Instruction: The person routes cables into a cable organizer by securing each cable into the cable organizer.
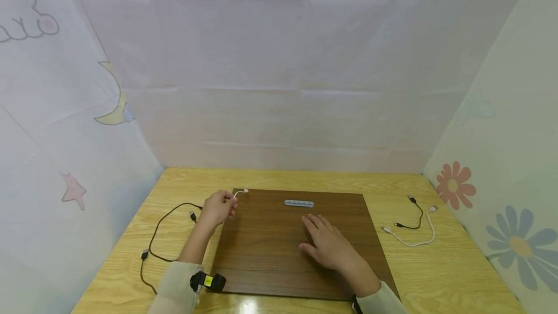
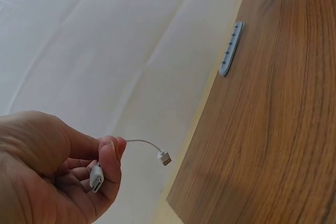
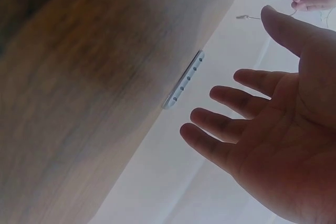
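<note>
My left hand (image 1: 219, 207) pinches a short white USB cable (image 2: 143, 141) between thumb and fingers, over the back left corner of the dark wooden board (image 1: 270, 241). Its USB-A plug (image 2: 165, 158) sticks out past the fingertips, while the USB-C plug (image 2: 96, 179) shows against the curled fingers. A grey-blue cable holder (image 1: 299, 203) with several slots lies near the board's back edge. My right hand (image 1: 330, 246) is in front of that holder, above the board, fingers spread and nothing in its grasp; the palm shows in the right wrist view.
Black cables (image 1: 153, 236) lie on the yellow wooden table (image 1: 126, 275) left of the board. To the right are a short black cable (image 1: 421, 217) and another white cable (image 1: 433, 234). Fabric-covered walls (image 1: 287, 86) stand behind and on both sides.
</note>
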`<state>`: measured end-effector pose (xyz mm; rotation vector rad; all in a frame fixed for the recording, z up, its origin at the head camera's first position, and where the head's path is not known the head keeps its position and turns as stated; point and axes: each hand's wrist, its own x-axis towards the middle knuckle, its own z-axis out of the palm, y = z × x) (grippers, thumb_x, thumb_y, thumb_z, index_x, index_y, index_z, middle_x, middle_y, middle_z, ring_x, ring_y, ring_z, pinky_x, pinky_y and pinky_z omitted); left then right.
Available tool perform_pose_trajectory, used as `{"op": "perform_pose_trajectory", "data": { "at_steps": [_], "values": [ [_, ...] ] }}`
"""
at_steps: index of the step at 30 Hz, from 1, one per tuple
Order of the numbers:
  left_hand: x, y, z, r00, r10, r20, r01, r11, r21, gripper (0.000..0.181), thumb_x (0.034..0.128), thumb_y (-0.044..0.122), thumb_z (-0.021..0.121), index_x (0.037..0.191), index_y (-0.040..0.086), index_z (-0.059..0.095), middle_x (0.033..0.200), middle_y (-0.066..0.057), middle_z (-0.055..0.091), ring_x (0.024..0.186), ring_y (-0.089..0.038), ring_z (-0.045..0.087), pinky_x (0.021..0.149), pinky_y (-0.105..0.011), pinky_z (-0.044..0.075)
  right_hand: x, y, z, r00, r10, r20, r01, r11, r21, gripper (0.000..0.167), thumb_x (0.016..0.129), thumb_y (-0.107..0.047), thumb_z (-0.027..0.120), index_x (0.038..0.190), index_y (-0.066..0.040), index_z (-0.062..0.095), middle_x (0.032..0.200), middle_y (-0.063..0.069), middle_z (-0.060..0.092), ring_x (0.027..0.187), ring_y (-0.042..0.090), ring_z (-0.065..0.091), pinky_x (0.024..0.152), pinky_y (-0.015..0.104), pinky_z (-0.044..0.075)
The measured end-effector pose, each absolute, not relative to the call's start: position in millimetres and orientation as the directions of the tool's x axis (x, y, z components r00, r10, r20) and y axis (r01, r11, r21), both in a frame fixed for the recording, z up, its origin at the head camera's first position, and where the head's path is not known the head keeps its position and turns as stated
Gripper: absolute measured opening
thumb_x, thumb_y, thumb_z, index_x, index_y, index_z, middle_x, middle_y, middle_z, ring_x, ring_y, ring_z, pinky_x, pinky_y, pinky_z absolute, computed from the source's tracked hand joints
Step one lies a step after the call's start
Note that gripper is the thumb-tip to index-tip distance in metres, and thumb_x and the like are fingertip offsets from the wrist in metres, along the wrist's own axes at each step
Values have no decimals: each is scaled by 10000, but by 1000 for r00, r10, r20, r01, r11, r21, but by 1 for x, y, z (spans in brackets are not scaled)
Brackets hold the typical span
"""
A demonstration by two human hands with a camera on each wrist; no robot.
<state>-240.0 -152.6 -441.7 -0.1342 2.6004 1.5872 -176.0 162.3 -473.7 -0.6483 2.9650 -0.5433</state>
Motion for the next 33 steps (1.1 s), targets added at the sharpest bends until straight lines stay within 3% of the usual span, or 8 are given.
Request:
{"op": "perform_pose_trajectory", "data": {
  "at_steps": [6,13,19,25,30,33],
  "values": [
    [-238,-142,-445,-994,4,-105,-93,428,899,197,1046,123,558,1122,-47,622,987,-220,687,814,-347,683,754,-472,595,-177,162,-474,-912,-410,14,-389,852,-350,696,988,-384,657,1532,-34,398,1574,224,377,1447,484,325,1101,680,338],
    [-229,-128,-444,-997,35,-70,-48,426,904,157,1038,98,567,1089,-41,622,932,-193,686,740,-274,668,714,-445,598,-181,163,-474,-913,-407,27,-389,849,-357,688,997,-395,642,1537,-44,399,1577,219,378,1445,473,340,1109,657,348],
    [-222,-115,-442,-997,73,-37,-1,438,899,129,1033,96,575,1038,-23,625,907,-189,691,725,-284,677,698,-458,600,-183,162,-473,-919,-392,47,-381,848,-370,645,1005,-371,638,1520,-43,429,1545,210,429,1413,416,419,1116,598,381],
    [-216,-102,-440,-994,111,-12,38,439,898,120,1027,90,582,1014,-19,631,831,-114,677,668,-225,658,671,-455,604,-185,160,-469,-928,-367,63,-360,842,-401,623,1006,-359,640,1505,-38,450,1517,197,472,1384,386,468,1114,554,406],
    [-210,-92,-438,-989,151,-2,68,461,885,136,1032,118,582,1024,-6,638,865,-133,691,640,-145,632,673,-445,606,-188,157,-468,-938,-340,61,-331,831,-447,603,1008,-343,639,1499,-43,457,1500,187,494,1372,380,484,1105,548,418],
    [-208,-87,-437,-986,169,-6,73,456,887,147,1036,132,580,1035,-3,637,905,-168,697,657,-164,644,683,-451,605,-190,155,-468,-944,-326,54,-313,827,-468,600,1008,-342,639,1502,-53,457,1498,182,499,1369,375,489,1105,546,420]
  ]
}}
